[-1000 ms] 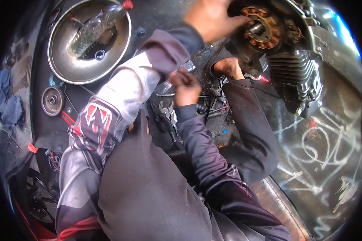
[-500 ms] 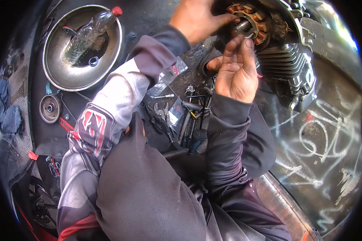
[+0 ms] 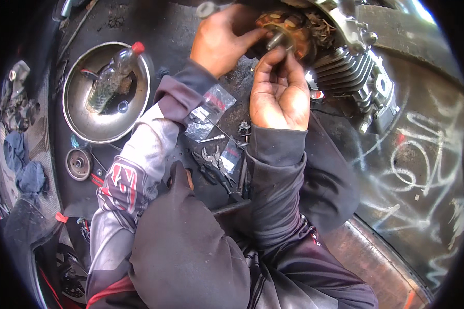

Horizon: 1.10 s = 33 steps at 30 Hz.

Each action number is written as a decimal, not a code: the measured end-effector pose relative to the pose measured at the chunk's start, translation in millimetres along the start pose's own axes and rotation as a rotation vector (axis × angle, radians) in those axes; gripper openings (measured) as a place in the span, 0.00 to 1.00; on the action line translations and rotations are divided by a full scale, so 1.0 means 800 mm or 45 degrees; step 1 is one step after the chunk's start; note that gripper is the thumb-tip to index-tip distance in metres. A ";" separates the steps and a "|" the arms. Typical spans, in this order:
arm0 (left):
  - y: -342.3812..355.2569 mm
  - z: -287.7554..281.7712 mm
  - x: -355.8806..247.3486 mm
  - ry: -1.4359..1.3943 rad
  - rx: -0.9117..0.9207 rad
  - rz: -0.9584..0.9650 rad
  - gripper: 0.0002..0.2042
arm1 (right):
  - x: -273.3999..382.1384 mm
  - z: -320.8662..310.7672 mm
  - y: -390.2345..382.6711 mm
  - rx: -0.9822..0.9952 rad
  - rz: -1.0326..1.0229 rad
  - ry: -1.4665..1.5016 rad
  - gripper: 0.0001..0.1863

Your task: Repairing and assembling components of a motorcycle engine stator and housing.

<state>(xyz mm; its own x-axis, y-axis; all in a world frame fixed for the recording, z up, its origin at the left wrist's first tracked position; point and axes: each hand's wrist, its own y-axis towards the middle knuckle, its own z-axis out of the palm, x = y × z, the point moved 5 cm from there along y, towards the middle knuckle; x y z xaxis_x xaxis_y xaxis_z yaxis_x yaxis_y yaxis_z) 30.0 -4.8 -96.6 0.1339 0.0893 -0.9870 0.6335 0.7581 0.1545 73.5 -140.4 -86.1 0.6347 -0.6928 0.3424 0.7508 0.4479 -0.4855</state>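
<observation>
Coils of copper-coloured wire (image 3: 298,35) ring a bare silver metal shaft (image 3: 276,41) on the grey finned engine (image 3: 343,72) before you. Your left hand (image 3: 217,42), half-curled, points its thumb toward the shaft; your right hand (image 3: 281,98), palm up, bunches its fingertips beside it. Whether either grips anything, I cannot tell.

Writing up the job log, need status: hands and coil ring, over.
Left hand beside copper coil ring. Right hand at central shaft. Right hand partly blocks view of ring.
</observation>
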 end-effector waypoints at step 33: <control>0.000 -0.005 0.011 0.031 -0.016 0.109 0.19 | 0.016 0.001 -0.003 0.015 0.267 -0.043 0.10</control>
<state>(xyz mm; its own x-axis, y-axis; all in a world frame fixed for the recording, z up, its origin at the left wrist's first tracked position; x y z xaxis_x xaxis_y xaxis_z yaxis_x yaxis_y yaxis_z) 28.3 -1.8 -105.8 0.1684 0.1699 -0.9710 0.6107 0.7553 0.2380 80.3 -149.8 -79.8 0.7829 -0.5643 0.2621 0.6037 0.5870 -0.5395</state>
